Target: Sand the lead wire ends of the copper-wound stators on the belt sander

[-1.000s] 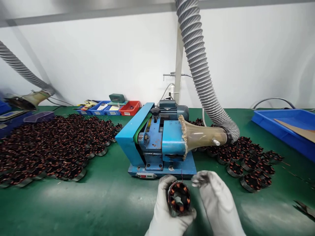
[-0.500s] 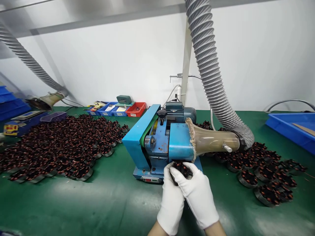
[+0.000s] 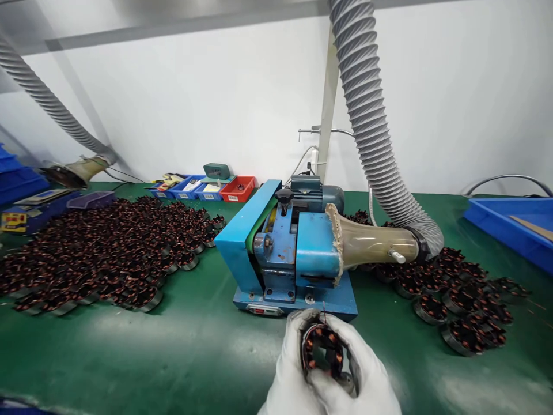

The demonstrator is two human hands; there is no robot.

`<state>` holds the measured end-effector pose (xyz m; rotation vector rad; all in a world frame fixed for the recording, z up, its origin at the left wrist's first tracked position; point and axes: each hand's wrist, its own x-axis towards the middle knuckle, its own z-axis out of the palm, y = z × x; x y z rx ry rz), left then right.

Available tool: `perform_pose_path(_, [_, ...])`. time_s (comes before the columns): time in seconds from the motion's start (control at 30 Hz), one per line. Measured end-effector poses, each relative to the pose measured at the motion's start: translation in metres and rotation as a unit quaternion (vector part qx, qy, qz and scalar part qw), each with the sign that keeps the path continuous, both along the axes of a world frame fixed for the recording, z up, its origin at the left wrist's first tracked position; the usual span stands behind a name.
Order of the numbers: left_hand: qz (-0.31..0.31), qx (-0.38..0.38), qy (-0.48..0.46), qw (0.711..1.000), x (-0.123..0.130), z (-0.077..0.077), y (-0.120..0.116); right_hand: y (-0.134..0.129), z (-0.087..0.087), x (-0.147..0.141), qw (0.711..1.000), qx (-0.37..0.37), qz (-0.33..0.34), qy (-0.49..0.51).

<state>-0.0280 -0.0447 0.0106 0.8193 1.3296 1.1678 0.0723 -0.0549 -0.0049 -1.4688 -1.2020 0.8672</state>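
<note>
Over on the left, a wide pile point(image 3: 99, 253) of rings spreads across the green table point(image 3: 194, 357). In front of the blue machine point(image 3: 276, 259), the gloved left hand point(image 3: 286, 377) and right hand point(image 3: 375, 374) close around one ring point(image 3: 307, 349), gripping it together. Farther right, looser rings point(image 3: 460, 337) lie near a tray point(image 3: 510, 227).

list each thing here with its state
Black-and-copper coil ring: held, thin wire sticking up
White-gloved left hand and right hand: closed around the ring
Blue metal belt machine: upright; running or not, unclear
Grey ribbed hose: bent, joined to tan funnel
Red plastic bin: uncovered
Large blue plastic tray: uncovered
</note>
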Motion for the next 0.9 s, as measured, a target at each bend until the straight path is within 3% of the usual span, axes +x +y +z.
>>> perform_pose_path(0.07, [-0.029,0.019,0.006,0.999,-0.007,0.003,-0.006,-0.008,0.002,0.009,0.999,0.031,-0.002,-0.014])
perform_pose_path(0.17, [-0.076,0.026,0.055,0.995,-0.014,0.006,-0.011,-0.005,0.006,0.023,0.999,-0.007,0.034,-0.018])
perform_pose_path(0.27, [-0.119,0.050,0.089,0.988,-0.015,0.004,-0.014,0.006,0.011,0.030,0.988,-0.078,0.070,0.118])
perform_pose_path(0.43, [-0.138,0.095,0.084,0.982,-0.020,-0.001,-0.014,0.012,0.025,0.035,0.923,-0.003,-0.042,0.382])
perform_pose_path(0.5, [-0.145,0.119,0.087,0.978,-0.022,-0.003,-0.013,0.010,0.030,0.032,0.921,-0.031,0.004,0.388])
perform_pose_path(0.6, [-0.157,0.168,0.102,0.968,-0.020,-0.003,-0.011,0.010,0.033,0.020,0.947,-0.059,0.092,0.304])
perform_pose_path(0.7, [-0.135,0.207,0.124,0.961,-0.016,-0.004,-0.014,0.019,0.034,0.013,0.952,-0.054,0.069,0.292])
perform_pose_path(0.8, [-0.114,0.218,0.123,0.961,-0.015,-0.005,-0.016,0.031,0.035,0.019,0.895,-0.053,0.028,0.442])
perform_pose_path(0.87, [-0.100,0.217,0.118,0.964,-0.015,-0.005,-0.015,0.037,0.032,0.026,0.851,-0.008,-0.018,0.524])
perform_pose_path(0.9, [-0.092,0.217,0.117,0.965,-0.015,-0.006,-0.013,0.038,0.029,0.029,0.845,0.012,-0.039,0.533])
